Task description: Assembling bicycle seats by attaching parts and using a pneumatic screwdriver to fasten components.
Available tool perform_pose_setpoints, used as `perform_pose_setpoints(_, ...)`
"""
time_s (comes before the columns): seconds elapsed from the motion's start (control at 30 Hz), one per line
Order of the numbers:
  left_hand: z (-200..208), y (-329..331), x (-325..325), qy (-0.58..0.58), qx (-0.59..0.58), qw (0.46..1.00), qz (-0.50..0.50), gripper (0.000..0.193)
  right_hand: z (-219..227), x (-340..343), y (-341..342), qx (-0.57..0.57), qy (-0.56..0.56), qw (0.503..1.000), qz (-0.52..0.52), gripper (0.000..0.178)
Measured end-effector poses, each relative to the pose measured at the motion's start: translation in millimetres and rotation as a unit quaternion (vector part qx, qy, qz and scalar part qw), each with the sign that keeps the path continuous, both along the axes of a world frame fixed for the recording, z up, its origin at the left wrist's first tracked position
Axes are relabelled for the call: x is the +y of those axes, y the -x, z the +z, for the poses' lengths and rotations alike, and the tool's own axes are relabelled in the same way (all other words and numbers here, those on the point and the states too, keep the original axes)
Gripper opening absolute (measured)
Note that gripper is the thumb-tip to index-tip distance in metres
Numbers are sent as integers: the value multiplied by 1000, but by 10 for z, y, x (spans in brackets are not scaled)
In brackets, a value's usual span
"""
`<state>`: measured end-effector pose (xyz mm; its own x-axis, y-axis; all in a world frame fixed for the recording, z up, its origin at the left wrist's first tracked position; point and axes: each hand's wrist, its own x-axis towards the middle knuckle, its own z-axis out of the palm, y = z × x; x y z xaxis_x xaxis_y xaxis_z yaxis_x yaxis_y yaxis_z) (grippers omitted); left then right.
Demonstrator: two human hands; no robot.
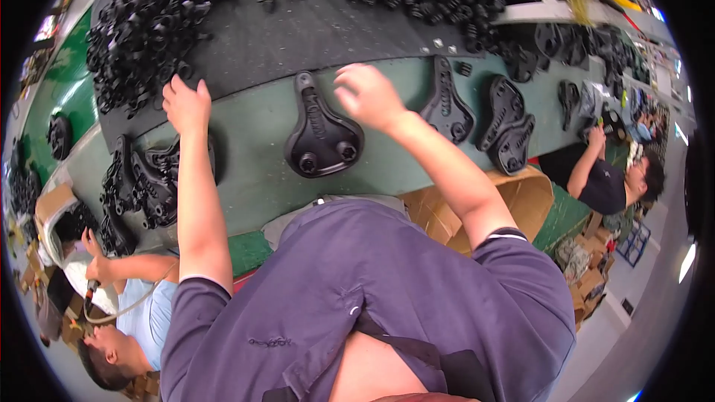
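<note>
A black bicycle saddle [320, 134] lies underside up on the green bench top in front of me, its nose pointing away and two round black pieces on its wide end. My left hand [186, 106] reaches to the edge of a heap of small black ring-like parts [149, 52] at the far left, thumb and fingers apart; I see nothing held in it. To the right of the saddle's nose hovers my right hand [369, 95], fingers loosely bent and apart, with nothing visible in it. Another saddle [450, 104] lies just right of that hand.
More saddles are stacked at the left [149, 179] and right [506, 126]. Black parts are heaped along the dark mat [290, 33]. A cardboard box [521, 197] stands at the near right. One co-worker [141, 313] sits at left, another [603, 179] at right.
</note>
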<state>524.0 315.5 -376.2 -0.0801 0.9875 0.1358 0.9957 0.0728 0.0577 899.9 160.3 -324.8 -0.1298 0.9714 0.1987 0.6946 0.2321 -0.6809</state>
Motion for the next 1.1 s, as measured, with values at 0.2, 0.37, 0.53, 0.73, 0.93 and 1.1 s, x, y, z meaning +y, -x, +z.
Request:
perform_pose_setpoints(0.2, -298, -88, 366, 72, -75, 995, -9, 32, -92, 946, -448, -44, -31, 988, -145, 38)
perform_pose_setpoints(0.37, -282, -321, 75, 54, -107, 991, -63, 45, -19, 1857, -237, -180, -138, 943, -242, 45)
perform_pose_setpoints(0.53, -161, -238, 298, -18, -56, 996, -72, 77, 115, 2303, -704, -296, 81, 920, -244, 39)
perform_pose_setpoints(0.73, -145, 73, 516, 58, 3, 998, -8, 73, 728, 1809, -808, 17, 33, 960, -277, 29)
perform_pose_setpoints(0.93, -165, -217, 98, -51, -135, 962, -233, 42, 307, 705, -1043, 539, 157, 775, -291, 36)
perform_pose_setpoints(1.1, -109, -538, -780, 45, -468, 855, -218, 21, -278, -457, -659, 575, 231, 700, -354, 35)
